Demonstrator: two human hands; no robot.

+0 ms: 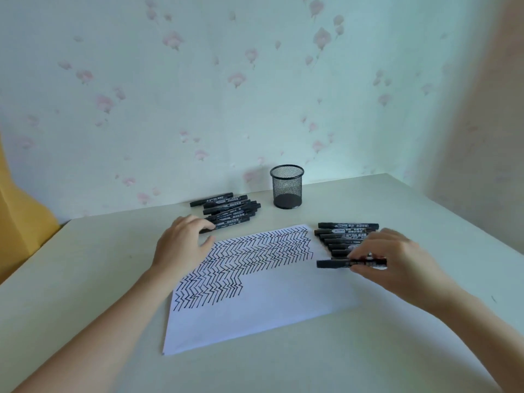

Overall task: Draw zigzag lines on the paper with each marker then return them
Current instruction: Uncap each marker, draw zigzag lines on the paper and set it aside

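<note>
Head view: the right hand (397, 259) pinches 1 capped black marker (334, 263) level over the paper's (255, 316) right edge, just beside a row of markers (344, 234). The left hand (181, 245), fingers spread and holding nothing, touches the left marker pile (226, 208) beside the zigzag lines (249, 259).

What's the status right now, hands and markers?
Right hand pinching a marker by the right row. Left hand touching the left pile. Paper half zigzagged. Nothing blocking.
</note>
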